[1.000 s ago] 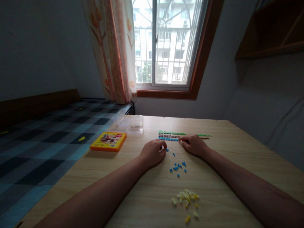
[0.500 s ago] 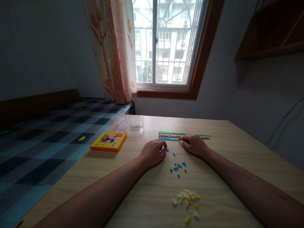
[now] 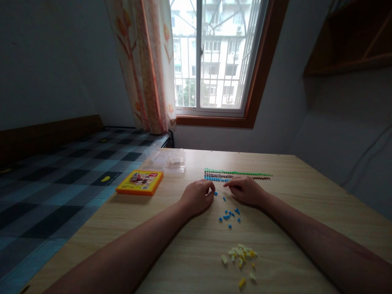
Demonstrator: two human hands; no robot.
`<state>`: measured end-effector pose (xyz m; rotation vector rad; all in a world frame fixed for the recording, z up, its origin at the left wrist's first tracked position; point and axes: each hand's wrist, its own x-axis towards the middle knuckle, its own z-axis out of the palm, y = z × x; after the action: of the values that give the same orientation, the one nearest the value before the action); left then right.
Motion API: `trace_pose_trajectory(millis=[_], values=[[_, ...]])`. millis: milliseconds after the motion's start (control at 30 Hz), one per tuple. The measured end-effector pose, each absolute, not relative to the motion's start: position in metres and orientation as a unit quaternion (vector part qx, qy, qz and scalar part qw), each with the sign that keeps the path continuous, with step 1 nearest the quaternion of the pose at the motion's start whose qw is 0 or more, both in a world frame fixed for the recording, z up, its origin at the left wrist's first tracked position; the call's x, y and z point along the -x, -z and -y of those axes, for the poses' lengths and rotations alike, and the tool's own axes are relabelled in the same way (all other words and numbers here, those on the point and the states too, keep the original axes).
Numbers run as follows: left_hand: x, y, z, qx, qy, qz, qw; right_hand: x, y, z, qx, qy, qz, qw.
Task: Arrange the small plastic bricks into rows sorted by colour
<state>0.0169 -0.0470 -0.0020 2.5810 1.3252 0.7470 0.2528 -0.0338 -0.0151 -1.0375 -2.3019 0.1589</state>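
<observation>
My left hand (image 3: 197, 195) rests on the table with its fingers curled and thumb drawn in; whether a small piece is between the fingertips is hidden. A small blue brick (image 3: 216, 193) lies right at those fingertips. To the right, my right hand (image 3: 245, 189) has its index finger stretched out just in front of a row of blue bricks (image 3: 214, 179), its other fingers bent, with nothing visible in them. Behind that run a row of dark brown bricks (image 3: 261, 178) and a row of green bricks (image 3: 245, 173). Loose blue bricks (image 3: 227, 217) lie scattered nearer me.
Pale and bright yellow bricks (image 3: 241, 254) lie in a pile near the front. On the left are a yellow-orange box (image 3: 140, 182) and a clear plastic case (image 3: 176, 161). The wooden table (image 3: 306, 196) borders a bed with a checked cover (image 3: 76, 179).
My right hand has shifted a little left and towards me along the blue row, its index finger now straighter. The left hand stays where it was.
</observation>
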Motion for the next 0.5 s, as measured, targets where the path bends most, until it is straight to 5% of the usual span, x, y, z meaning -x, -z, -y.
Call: trace_pose_trajectory(millis=[500], values=[[-0.018, 0.001, 0.048, -0.849, -0.247, -0.462, 0.061, -0.24, 0.005, 0.048, 0.334, -0.078, 0.91, 0.233]])
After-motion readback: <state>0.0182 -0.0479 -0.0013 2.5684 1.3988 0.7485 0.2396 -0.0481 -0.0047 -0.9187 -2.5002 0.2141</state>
